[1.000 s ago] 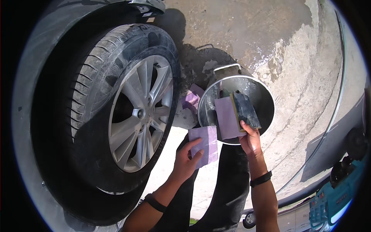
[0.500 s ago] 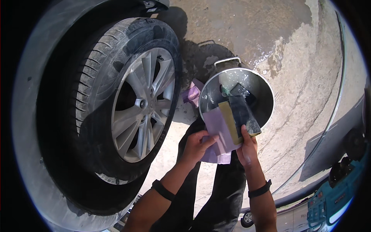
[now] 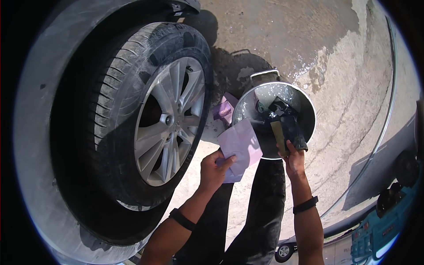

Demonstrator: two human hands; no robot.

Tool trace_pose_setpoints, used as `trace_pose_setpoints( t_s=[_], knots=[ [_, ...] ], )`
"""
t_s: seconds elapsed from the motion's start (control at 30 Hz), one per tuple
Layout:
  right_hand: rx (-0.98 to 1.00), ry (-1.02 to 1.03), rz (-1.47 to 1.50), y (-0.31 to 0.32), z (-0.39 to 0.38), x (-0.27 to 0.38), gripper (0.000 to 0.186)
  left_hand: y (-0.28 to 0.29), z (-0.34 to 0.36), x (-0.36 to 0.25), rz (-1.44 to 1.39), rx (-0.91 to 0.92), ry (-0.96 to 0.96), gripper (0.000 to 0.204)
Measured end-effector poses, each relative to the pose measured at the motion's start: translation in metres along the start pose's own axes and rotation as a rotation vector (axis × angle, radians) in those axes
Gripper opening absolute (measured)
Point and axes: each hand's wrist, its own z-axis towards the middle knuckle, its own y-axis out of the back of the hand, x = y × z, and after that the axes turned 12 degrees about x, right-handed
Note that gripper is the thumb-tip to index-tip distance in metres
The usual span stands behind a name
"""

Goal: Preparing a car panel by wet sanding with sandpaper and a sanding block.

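Observation:
My left hand (image 3: 213, 172) pinches pale purple sheets (image 3: 239, 139) at the bucket's front left, one overlapping another. My right hand (image 3: 293, 163) grips a black sheet (image 3: 293, 130) together with an olive-yellow one (image 3: 277, 132) over the near part of the metal bucket (image 3: 312, 106). Inside the bucket, wet dark pieces (image 3: 279, 105) and a small green item (image 3: 260, 106) lie in what looks like water. Crumpled purple sheets (image 3: 223, 110) lie on the ground just left of the bucket.
A car wheel with silver alloy rim (image 3: 152, 132) sits in a grey body arch (image 3: 39, 123) at left. Wet concrete (image 3: 322, 26) surrounds the bucket. At lower right are teal equipment (image 3: 380, 229), a thin line across the ground and another car's small-looking wheel (image 3: 285, 251).
My left hand's purple sheet first came against those in my right hand; now my left hand holds the purple sheets, separated from the black and yellow ones, which stay in my right hand.

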Motion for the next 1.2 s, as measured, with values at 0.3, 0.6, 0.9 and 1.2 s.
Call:
trace_pose_setpoints(
  t_s=[0.3,0.6,0.9,1.2],
  knots=[
    [0.111,-0.026,0.07,-0.023,-0.017,-0.002,0.032,0.006,-0.006,0.002,0.004,-0.026,-0.018,0.022],
    [0.127,0.517,-0.961,-0.069,-0.073,0.024,0.044,-0.019,0.013,0.008,0.017,0.096,-0.035,0.027],
    [0.416,0.463,-1.278,-0.083,-0.107,0.051,0.061,-0.033,0.022,0.006,-0.315,0.251,-0.183,0.021],
    [0.652,0.346,-0.745,-0.071,-0.091,0.059,0.052,-0.039,0.023,-0.005,-0.377,0.295,-0.201,0.017]
  ],
)
